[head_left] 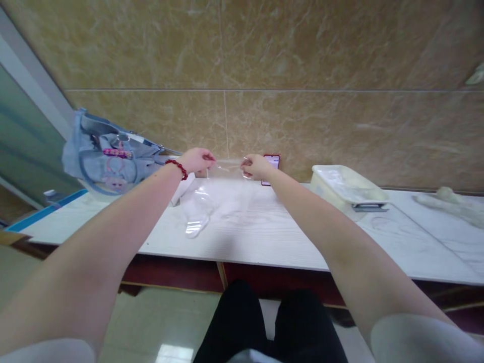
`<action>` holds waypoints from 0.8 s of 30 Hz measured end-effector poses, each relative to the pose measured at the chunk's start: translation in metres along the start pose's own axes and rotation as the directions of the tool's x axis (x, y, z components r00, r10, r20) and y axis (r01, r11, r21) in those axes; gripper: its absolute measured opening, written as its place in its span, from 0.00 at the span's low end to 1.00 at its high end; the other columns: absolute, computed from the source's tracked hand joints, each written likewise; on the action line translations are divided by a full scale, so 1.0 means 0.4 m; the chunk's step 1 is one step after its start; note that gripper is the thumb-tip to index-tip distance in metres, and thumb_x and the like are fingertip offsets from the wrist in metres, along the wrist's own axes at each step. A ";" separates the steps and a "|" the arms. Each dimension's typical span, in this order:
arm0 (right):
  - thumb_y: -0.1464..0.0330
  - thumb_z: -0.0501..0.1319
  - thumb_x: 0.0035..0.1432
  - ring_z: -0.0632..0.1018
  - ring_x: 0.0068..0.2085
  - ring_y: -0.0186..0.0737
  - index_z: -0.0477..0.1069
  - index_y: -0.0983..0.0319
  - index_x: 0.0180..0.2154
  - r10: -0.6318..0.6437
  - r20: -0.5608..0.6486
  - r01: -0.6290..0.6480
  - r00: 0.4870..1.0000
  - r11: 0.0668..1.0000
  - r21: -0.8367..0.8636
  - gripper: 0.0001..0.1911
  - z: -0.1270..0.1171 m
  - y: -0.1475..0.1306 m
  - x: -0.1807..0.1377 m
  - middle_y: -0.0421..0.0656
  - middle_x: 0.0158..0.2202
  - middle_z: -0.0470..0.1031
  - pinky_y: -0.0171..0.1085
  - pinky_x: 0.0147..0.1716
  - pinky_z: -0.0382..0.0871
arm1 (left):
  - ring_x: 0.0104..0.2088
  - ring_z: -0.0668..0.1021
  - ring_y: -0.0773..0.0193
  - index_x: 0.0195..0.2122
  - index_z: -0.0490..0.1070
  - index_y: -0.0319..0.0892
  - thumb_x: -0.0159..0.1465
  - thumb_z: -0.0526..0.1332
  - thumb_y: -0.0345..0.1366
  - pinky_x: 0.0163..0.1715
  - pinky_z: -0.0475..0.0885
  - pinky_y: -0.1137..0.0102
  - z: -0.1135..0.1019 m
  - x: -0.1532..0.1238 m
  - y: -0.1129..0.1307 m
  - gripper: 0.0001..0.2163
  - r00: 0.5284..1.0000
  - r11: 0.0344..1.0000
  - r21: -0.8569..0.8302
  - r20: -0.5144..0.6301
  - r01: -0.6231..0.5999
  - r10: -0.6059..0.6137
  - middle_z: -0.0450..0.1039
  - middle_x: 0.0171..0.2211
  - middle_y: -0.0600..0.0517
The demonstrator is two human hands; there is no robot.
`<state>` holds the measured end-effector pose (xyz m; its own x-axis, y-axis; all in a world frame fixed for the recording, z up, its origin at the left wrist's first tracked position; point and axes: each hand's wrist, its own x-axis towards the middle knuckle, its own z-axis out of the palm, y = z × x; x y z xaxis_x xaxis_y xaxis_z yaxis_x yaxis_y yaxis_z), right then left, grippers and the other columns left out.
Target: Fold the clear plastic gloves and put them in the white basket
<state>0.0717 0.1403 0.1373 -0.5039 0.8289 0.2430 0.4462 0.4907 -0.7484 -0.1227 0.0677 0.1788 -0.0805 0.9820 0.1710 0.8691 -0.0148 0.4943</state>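
Observation:
My left hand (197,160), with a red bead bracelet on its wrist, pinches one side of a clear plastic bag (227,170). On the other side my right hand (255,167) grips the same bag, so it is held stretched between both hands above the table. More clear, shiny plastic (199,212) lies below and to the left on the white tabletop; whether it is joined to the held piece I cannot tell. Just behind my right hand a red-edged phone (273,161) lies near the wall. A small white box (183,189) sits under my left wrist.
A light blue bag (102,156) with a pink charm stands at the left. To the right is a cream plastic bin (330,194) with clear plastic in it. Crumpled plastic (451,204) lies farther right. The white table (260,247) meets a marbled tile wall (302,121).

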 end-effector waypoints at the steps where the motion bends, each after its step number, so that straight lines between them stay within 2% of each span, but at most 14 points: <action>1: 0.74 0.60 0.46 0.71 0.23 0.30 0.66 0.64 0.26 0.010 -0.039 -0.012 0.999 0.998 -0.064 0.02 -0.017 0.028 0.002 0.39 0.21 0.69 0.32 0.26 0.68 | 0.24 0.72 0.69 0.31 0.70 0.39 0.50 0.59 0.35 0.22 0.67 0.75 0.029 0.024 0.013 0.08 1.000 0.998 -0.067 -0.011 0.022 -0.022 0.71 0.25 0.52; 6: 0.71 0.58 0.48 0.73 0.27 0.32 0.68 0.63 0.31 0.029 -0.190 -0.071 0.981 0.973 -0.217 0.05 -0.095 0.145 0.000 0.41 0.25 0.71 0.34 0.30 0.67 | 0.25 0.73 0.69 0.28 0.68 0.37 0.51 0.59 0.31 0.26 0.71 0.73 0.157 0.133 0.084 0.03 0.995 0.908 -0.417 -0.062 0.043 -0.076 0.70 0.24 0.52; 9: 0.70 0.58 0.48 0.73 0.29 0.33 0.68 0.63 0.31 0.038 -0.250 -0.103 0.967 0.963 -0.250 0.06 -0.136 0.189 -0.006 0.41 0.26 0.71 0.34 0.32 0.66 | 0.25 0.73 0.71 0.27 0.67 0.37 0.51 0.60 0.29 0.30 0.71 0.72 0.206 0.186 0.124 0.03 0.993 0.862 -0.508 -0.107 -0.007 -0.055 0.70 0.23 0.52; 15: 0.67 0.57 0.47 0.71 0.30 0.32 0.68 0.62 0.31 0.008 -0.339 -0.097 0.941 0.964 -0.246 0.07 -0.200 0.227 -0.023 0.41 0.28 0.71 0.34 0.34 0.65 | 0.27 0.74 0.69 0.30 0.69 0.37 0.52 0.59 0.33 0.33 0.69 0.71 0.242 0.241 0.182 0.06 0.958 0.889 -0.400 -0.260 -0.221 0.121 0.72 0.26 0.50; 24: 0.67 0.56 0.48 0.71 0.33 0.33 0.67 0.63 0.33 -0.109 -0.418 0.009 0.902 0.972 -0.235 0.09 -0.225 0.235 -0.036 0.40 0.31 0.71 0.34 0.36 0.63 | 0.32 0.73 0.66 0.34 0.72 0.37 0.54 0.57 0.39 0.35 0.67 0.72 0.216 0.202 0.227 0.12 0.901 0.903 -0.229 -0.333 -0.364 0.278 0.74 0.32 0.49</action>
<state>0.1874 0.1986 0.1192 -0.1935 0.8062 0.5590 0.6033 0.5471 -0.5802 -0.0081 0.1618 0.1639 0.0067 0.8177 0.5756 0.7026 -0.4134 0.5791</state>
